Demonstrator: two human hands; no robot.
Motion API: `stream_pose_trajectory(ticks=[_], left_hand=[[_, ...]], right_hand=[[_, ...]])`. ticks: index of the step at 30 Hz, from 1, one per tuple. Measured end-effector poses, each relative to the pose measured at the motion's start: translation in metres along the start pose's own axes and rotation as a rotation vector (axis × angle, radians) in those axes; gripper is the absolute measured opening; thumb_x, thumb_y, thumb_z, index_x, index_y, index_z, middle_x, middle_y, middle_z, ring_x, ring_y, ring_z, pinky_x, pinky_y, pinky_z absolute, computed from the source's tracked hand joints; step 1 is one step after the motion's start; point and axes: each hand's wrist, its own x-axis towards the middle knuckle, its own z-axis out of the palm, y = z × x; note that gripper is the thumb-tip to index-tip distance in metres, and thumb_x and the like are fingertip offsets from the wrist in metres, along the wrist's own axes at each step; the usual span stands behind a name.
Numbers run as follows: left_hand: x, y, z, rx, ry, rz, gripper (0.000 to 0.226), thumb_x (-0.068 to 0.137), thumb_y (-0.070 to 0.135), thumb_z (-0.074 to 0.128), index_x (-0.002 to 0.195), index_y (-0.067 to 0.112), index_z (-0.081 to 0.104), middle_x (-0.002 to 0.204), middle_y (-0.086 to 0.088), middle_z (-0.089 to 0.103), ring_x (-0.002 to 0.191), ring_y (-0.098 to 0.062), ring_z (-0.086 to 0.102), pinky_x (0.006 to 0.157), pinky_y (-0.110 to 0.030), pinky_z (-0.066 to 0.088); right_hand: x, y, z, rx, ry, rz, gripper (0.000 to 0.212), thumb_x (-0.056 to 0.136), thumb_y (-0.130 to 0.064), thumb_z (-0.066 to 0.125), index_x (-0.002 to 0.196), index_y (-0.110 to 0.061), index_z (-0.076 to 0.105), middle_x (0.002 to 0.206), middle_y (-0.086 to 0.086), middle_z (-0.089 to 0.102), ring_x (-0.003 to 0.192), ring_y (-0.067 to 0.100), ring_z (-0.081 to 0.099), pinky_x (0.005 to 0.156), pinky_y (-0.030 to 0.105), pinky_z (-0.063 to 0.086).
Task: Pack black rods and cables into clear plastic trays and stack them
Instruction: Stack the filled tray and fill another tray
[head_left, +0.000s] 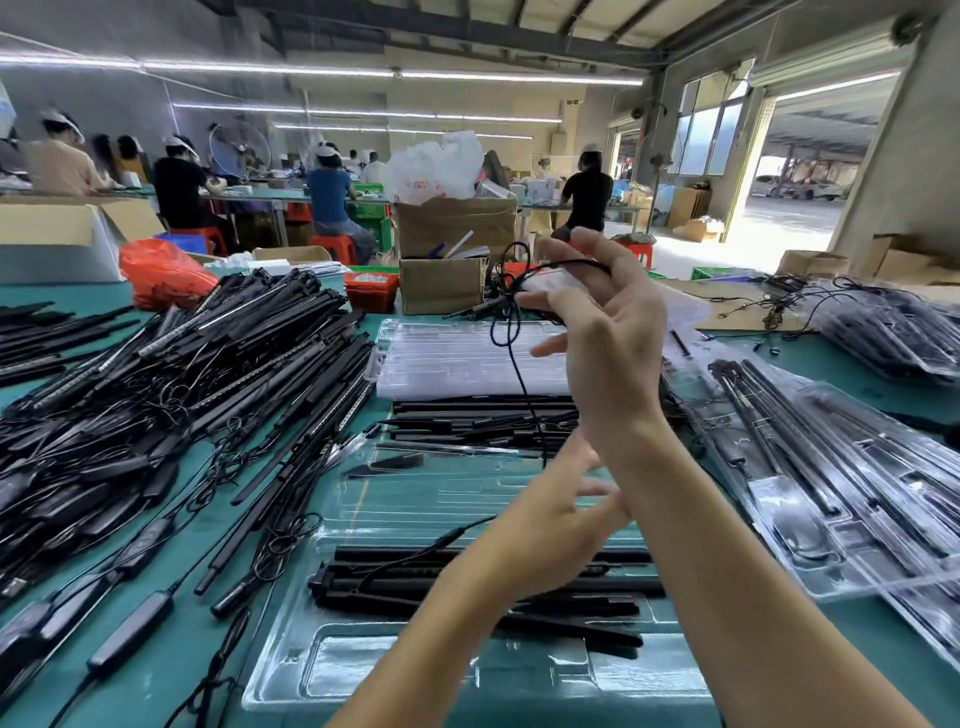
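My right hand (605, 332) is raised above the table with a thin black cable (514, 358) looped round its fingers. The cable hangs down to my left hand (545, 525), which crosses under my right wrist and pinches the lower end; its fingers are blurred. Below my hands lies a clear plastic tray (291, 670) with several black rods (415, 577) and a cable in it. More rods (483, 421) lie just behind that tray. A stack of empty clear trays (457, 358) sits beyond them.
A big heap of loose black rods and cables (182, 374) covers the green table on the left. Filled clear trays (841, 467) lie stacked on the right. Cardboard boxes (447, 283), a small red bin (371, 288) and an orange bag (161, 273) stand at the back. Seated people work at far tables.
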Motion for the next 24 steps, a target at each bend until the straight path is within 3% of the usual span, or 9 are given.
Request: stream_pose_trajectory(ticks=[2,4,7,10,14,16,21,24], left_hand=[[0.008,0.004,0.011,-0.034,-0.035,0.014,0.034,0.099,0.002,0.046,0.133,-0.003,0.051,0.118,-0.017,0.063,0.106,-0.02,0.059,0.093,-0.046,0.05],[0.007,0.007,0.016,-0.118,-0.068,0.035,0.027,0.096,0.002,0.044,0.113,-0.012,0.059,0.098,-0.02,0.066,0.09,-0.022,0.06,0.081,-0.041,0.052],[-0.002,0.012,0.006,-0.339,-0.157,0.027,0.016,0.098,0.022,0.051,0.096,0.014,0.065,0.077,-0.006,0.068,0.063,-0.022,0.063,0.063,-0.031,0.054],[-0.011,0.015,-0.014,-0.486,-0.129,-0.038,0.019,0.094,0.027,0.049,0.088,0.019,0.066,0.056,0.001,0.052,0.041,-0.012,0.047,0.044,-0.022,0.045],[-0.019,0.019,-0.043,-0.408,-0.081,-0.17,0.026,0.097,0.033,0.051,0.095,0.016,0.071,0.054,0.005,0.027,0.042,-0.009,0.023,0.036,-0.018,0.028],[-0.024,0.023,-0.053,-0.397,-0.115,-0.252,0.029,0.101,0.034,0.049,0.104,0.014,0.071,0.054,0.006,0.026,0.044,-0.008,0.018,0.037,-0.016,0.021],[-0.04,0.04,-0.072,-0.426,-0.324,-0.4,0.052,0.094,0.043,0.046,0.135,0.012,0.057,0.064,0.0,0.054,0.041,-0.004,0.028,0.034,-0.014,0.022],[-0.045,0.056,-0.076,-0.281,-0.317,-0.384,0.058,0.093,0.037,0.047,0.138,0.001,0.042,0.068,-0.012,0.066,0.036,-0.008,0.038,0.033,-0.015,0.016]], right_hand=[[0.002,-0.006,0.008,0.033,-0.029,0.033,0.047,0.091,0.008,0.049,0.136,-0.004,0.05,0.12,-0.002,0.07,0.083,0.017,0.075,0.043,0.023,0.05],[0.005,-0.01,0.01,0.045,-0.037,0.072,0.047,0.091,0.008,0.05,0.137,-0.004,0.049,0.122,-0.001,0.07,0.084,0.018,0.075,0.042,0.023,0.049],[0.014,-0.012,0.001,0.08,0.002,0.172,0.044,0.091,0.007,0.052,0.133,-0.006,0.052,0.12,-0.002,0.071,0.086,0.02,0.075,0.043,0.024,0.049],[0.024,-0.013,-0.013,0.137,0.051,0.363,0.037,0.092,0.002,0.055,0.127,-0.009,0.058,0.113,-0.003,0.073,0.086,0.019,0.076,0.047,0.024,0.051],[0.027,-0.007,-0.031,0.299,0.051,0.612,0.021,0.089,0.001,0.059,0.108,-0.003,0.066,0.117,0.013,0.071,0.086,0.022,0.076,0.05,0.023,0.053],[0.027,-0.006,-0.039,0.397,0.0,0.741,0.028,0.088,0.001,0.061,0.116,0.003,0.062,0.121,0.018,0.068,0.09,0.027,0.075,0.049,0.022,0.054],[0.03,-0.006,-0.056,0.391,-0.253,0.918,0.058,0.077,-0.009,0.069,0.13,0.005,0.05,0.117,0.029,0.066,0.099,0.035,0.073,0.042,0.02,0.053],[0.028,-0.005,-0.06,0.252,-0.4,0.926,0.063,0.073,-0.011,0.07,0.132,0.006,0.053,0.114,0.027,0.07,0.092,0.029,0.075,0.038,0.018,0.05]])
